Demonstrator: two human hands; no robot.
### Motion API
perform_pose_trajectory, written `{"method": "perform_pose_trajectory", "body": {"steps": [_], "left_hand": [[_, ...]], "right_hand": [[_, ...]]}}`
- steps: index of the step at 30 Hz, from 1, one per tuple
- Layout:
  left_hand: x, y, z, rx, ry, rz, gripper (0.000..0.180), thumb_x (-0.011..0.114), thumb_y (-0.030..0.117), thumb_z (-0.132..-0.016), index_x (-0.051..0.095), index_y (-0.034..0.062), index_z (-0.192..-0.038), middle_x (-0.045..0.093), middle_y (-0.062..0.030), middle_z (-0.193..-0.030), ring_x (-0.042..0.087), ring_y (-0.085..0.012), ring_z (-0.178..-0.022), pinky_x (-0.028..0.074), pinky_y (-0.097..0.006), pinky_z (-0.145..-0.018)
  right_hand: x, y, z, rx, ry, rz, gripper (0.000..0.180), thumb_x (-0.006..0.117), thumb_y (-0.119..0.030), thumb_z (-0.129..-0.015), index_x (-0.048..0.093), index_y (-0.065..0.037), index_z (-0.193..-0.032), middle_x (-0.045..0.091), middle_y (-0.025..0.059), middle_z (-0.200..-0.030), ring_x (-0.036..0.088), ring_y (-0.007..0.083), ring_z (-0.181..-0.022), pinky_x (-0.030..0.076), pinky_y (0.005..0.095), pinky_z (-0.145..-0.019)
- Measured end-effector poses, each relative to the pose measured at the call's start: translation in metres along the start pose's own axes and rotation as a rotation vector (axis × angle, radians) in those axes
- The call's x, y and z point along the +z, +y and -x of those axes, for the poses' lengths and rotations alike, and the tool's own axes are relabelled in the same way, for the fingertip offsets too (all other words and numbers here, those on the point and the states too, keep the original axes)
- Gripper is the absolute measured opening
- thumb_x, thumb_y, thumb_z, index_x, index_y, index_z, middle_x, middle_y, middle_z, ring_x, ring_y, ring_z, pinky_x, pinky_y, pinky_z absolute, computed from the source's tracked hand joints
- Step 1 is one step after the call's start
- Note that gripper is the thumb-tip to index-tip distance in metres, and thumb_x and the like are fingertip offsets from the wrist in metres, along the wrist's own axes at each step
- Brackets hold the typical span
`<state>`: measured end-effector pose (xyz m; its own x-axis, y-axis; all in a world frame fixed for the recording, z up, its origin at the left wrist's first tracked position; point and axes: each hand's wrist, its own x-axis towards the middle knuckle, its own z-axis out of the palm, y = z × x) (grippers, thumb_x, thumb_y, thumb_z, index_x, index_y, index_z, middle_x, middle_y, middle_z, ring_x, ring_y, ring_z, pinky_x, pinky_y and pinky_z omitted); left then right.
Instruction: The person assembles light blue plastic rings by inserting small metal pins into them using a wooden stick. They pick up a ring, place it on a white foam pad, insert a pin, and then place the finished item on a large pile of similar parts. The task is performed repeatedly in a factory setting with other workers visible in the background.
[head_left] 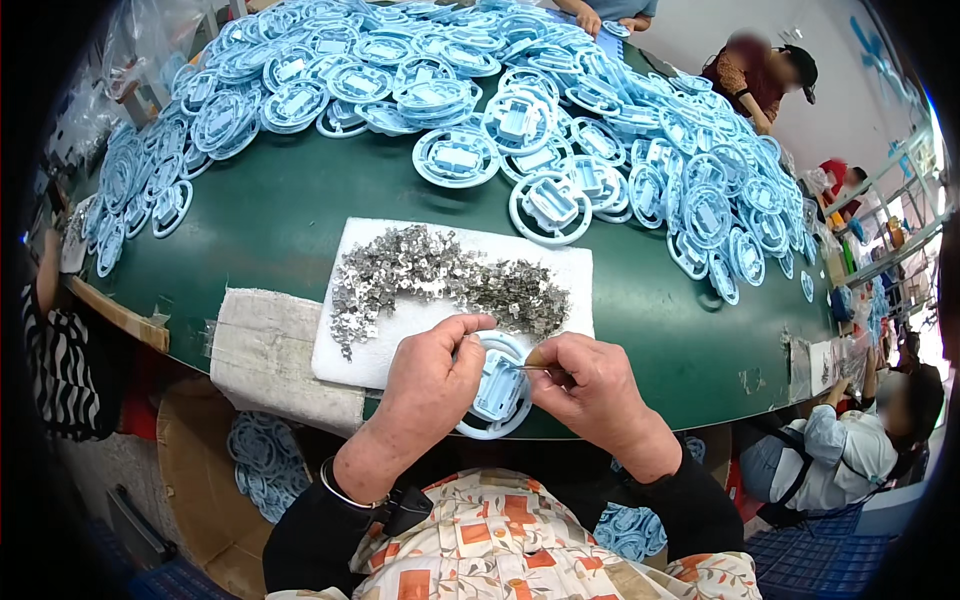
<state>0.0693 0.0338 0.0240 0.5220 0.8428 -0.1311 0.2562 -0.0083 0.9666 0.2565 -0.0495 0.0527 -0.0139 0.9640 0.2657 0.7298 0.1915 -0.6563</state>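
A light-blue plastic wheel-shaped part stands at the table's near edge, its recessed inner side facing up. My left hand is closed on the left side of its rim, the index finger reaching over the top. My right hand pinches a thin metal piece whose tip points into the middle of the wheel; the fingers hide most of it, so its kind is unclear. Just beyond both hands, small silvery metal clips lie heaped on a white foam sheet.
Many more blue wheel parts are piled across the far side of the green table. A grey cloth-like pad lies left of the foam. Below the table, a cardboard box holds blue parts. Other people sit around the table.
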Motion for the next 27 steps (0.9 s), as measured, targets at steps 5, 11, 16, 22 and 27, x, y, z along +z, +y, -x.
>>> {"method": "perform_pose_trajectory", "body": {"steps": [5, 11, 16, 22, 27], "left_hand": [[-0.001, -0.002, -0.001, 0.004, 0.003, 0.004, 0.029, 0.051, 0.011, -0.102, 0.067, -0.0060, -0.121, 0.065, -0.0007, -0.075, 0.053, -0.0043, -0.064, 0.045, -0.024, -0.058], [-0.001, -0.002, -0.001, -0.002, -0.004, 0.004, 0.029, 0.051, 0.011, -0.103, 0.067, -0.0064, -0.120, 0.065, -0.0009, -0.073, 0.052, -0.0041, -0.063, 0.045, -0.024, -0.056], [-0.001, -0.001, -0.001, 0.003, -0.003, 0.003, 0.029, 0.051, 0.011, -0.103, 0.067, -0.0066, -0.119, 0.066, -0.0019, -0.074, 0.054, -0.0037, -0.065, 0.045, -0.024, -0.058], [-0.003, -0.011, -0.001, -0.008, -0.059, 0.275, 0.030, 0.048, 0.009, -0.104, 0.064, -0.0052, -0.125, 0.070, -0.0042, -0.096, 0.062, -0.0053, -0.081, 0.053, -0.023, -0.073], [-0.009, 0.002, 0.014, -0.019, -0.142, 0.404, 0.032, 0.047, 0.008, -0.104, 0.060, -0.0042, -0.130, 0.068, -0.0046, -0.107, 0.062, -0.0067, -0.093, 0.053, -0.023, -0.084]], "right_hand": [[0.010, 0.002, -0.001, -0.066, 0.027, 0.103, 0.014, 0.076, -0.005, -0.079, 0.065, -0.006, -0.088, 0.065, 0.0077, -0.074, 0.067, 0.0238, -0.062, 0.053, 0.0346, -0.056], [0.016, 0.000, 0.006, -0.051, 0.026, 0.135, 0.020, 0.075, -0.004, -0.080, 0.065, -0.006, -0.098, 0.065, 0.0089, -0.076, 0.067, 0.0271, -0.065, 0.054, 0.0367, -0.057], [0.009, -0.002, 0.008, -0.040, 0.048, 0.059, 0.026, 0.073, -0.002, -0.080, 0.066, -0.005, -0.105, 0.066, 0.0108, -0.079, 0.068, 0.0285, -0.067, 0.054, 0.0373, -0.059], [0.008, -0.005, 0.015, 0.147, 0.136, -0.036, 0.027, 0.071, -0.006, -0.090, 0.064, -0.002, -0.116, 0.067, 0.0074, -0.083, 0.066, 0.0204, -0.066, 0.054, 0.0317, -0.061], [-0.001, -0.004, 0.013, 0.614, -0.139, -0.831, 0.026, 0.064, -0.019, -0.102, 0.062, -0.001, -0.120, 0.063, -0.0025, -0.084, 0.055, 0.0039, -0.064, 0.046, 0.0205, -0.057]]}}
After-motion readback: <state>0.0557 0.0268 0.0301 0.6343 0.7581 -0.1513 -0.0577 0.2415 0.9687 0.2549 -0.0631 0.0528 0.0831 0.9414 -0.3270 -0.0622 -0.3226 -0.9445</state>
